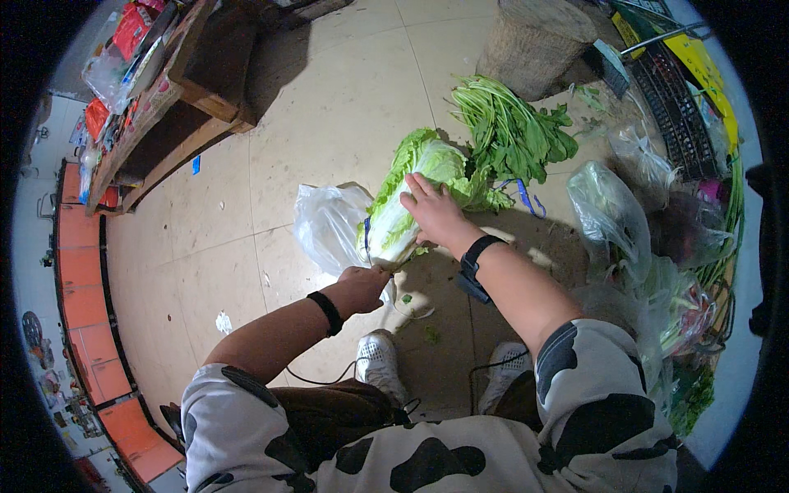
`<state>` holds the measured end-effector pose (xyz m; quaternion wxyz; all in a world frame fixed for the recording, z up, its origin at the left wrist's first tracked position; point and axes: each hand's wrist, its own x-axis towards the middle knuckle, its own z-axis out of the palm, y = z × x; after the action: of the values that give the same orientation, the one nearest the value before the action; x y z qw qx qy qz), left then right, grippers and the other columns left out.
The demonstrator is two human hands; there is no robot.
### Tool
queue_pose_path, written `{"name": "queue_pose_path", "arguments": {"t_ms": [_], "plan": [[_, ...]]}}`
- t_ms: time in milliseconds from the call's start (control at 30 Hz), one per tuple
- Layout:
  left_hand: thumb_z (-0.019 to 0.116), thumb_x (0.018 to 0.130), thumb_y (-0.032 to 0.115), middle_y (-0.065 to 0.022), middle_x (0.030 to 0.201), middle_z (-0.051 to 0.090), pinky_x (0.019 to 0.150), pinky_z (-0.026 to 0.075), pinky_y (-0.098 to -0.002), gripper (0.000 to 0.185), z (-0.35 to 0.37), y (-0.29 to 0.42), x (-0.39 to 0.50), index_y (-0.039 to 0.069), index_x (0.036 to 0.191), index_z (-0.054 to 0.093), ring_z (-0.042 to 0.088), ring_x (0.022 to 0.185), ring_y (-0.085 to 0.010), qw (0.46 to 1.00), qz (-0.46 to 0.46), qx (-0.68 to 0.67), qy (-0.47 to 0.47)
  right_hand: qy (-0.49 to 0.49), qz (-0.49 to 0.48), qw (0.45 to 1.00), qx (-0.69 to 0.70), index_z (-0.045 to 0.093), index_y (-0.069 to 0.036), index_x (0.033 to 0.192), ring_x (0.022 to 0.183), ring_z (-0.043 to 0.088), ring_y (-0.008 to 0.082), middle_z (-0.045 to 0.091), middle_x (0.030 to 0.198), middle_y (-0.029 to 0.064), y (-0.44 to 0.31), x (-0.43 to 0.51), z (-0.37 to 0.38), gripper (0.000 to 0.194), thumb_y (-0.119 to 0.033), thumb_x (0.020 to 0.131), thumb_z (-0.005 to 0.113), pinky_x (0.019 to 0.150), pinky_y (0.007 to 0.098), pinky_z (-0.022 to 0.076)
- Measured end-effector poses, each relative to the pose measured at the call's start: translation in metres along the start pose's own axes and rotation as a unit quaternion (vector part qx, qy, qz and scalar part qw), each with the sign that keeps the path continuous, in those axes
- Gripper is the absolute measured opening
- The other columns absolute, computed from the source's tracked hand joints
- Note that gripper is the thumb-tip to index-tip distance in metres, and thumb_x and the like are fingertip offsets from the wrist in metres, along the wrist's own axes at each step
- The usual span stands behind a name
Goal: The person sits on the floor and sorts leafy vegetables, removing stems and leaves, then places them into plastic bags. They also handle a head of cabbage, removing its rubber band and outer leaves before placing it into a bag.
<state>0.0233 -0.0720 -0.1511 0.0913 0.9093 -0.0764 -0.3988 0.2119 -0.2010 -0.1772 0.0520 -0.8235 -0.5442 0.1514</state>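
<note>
A napa cabbage (394, 228) lies on the tiled floor in front of me, its stem end towards me and a dark blue band (367, 232) around its lower part. My right hand (434, 208) rests flat on the cabbage's side, fingers extended. At the stem end my left hand (363, 288) is curled, knuckles up; what its fingers hold, if anything, is hidden. A clear plastic bag (327, 222) lies crumpled against the cabbage's left side. Beyond the cabbage, to the right, is a bunch of leafy greens (515, 126), with a blue strip (525, 196) on the floor nearby.
A wooden chopping-block stump (533, 43) stands at the far right. Along the right side lie plastic bags of vegetables (607, 203) and a black crate (675, 117). A cluttered wooden table (212, 98) stands at the far left. My white shoes (379, 363) are just below my hands.
</note>
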Motion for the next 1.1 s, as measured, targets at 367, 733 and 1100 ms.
{"name": "queue_pose_path", "arguments": {"t_ms": [367,733,1100], "plan": [[0.071,0.075,0.024,-0.0213,0.114,0.057,0.08,0.053,-0.0457,0.065,0.019,0.01,0.014,-0.001,0.127,0.041,0.063,0.098,-0.0362,0.999,-0.02,0.018,-0.043,0.039,-0.033,0.999,-0.009,0.04,-0.006,0.135,0.144,0.013,0.0322,0.015,0.155,0.0178,0.005,-0.01,0.005,0.088,-0.029,0.062,0.085,0.102,0.0594,0.0377],[0.056,0.083,0.008,-0.0144,0.071,0.066,0.055,0.05,-0.04,0.016,0.105,0.015,0.015,0.004,0.076,0.07,0.067,0.07,-0.0285,0.996,0.005,0.051,-0.072,0.026,-0.035,0.997,0.068,0.04,-0.007,0.133,0.144,0.012,0.0345,0.016,0.154,0.0211,0.012,-0.004,0.004,0.087,-0.02,0.06,0.087,0.105,0.0627,0.0322],[0.051,0.088,0.039,-0.0147,0.087,0.069,0.072,0.054,-0.0453,0.035,0.037,-0.109,-0.03,0.007,0.092,0.066,0.067,0.082,-0.0337,0.958,-0.286,-0.028,0.01,0.006,-0.024,0.997,0.07,0.039,-0.008,0.137,0.145,0.01,0.0381,0.014,0.153,0.0258,0.011,0.008,-0.001,0.092,-0.028,0.061,0.087,0.105,0.063,0.0315]]}}
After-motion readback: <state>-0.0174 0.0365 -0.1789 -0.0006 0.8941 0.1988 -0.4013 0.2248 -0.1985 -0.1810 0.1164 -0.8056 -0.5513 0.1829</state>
